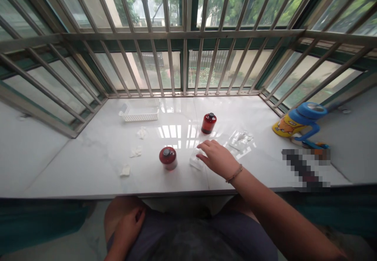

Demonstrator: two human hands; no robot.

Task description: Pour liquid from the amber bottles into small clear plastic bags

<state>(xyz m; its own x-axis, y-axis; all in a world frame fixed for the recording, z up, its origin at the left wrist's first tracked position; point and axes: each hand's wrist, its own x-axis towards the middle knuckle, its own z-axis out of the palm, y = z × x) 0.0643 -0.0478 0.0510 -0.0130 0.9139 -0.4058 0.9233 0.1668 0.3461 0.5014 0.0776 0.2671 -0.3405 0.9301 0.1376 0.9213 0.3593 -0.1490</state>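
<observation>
My right hand [217,158] reaches over the white marble sill [97,151] and rests its fingertips on a small clear plastic packet [196,161]; the fingers are curled onto it. A red bottle with a black cap [168,158] stands just left of that packet. A second red bottle [208,123] stands farther back. My left hand [129,225] lies on my left knee below the sill edge, fingers loosely curled with nothing seen in them.
A white slotted basket [139,112] sits at the back left. Several small white wads [135,151] lie on the left of the sill. Crumpled clear wrap [240,139] lies right of the bottles. A blue and yellow cup [300,121] lies at the right. Metal window bars [182,37] enclose the sill.
</observation>
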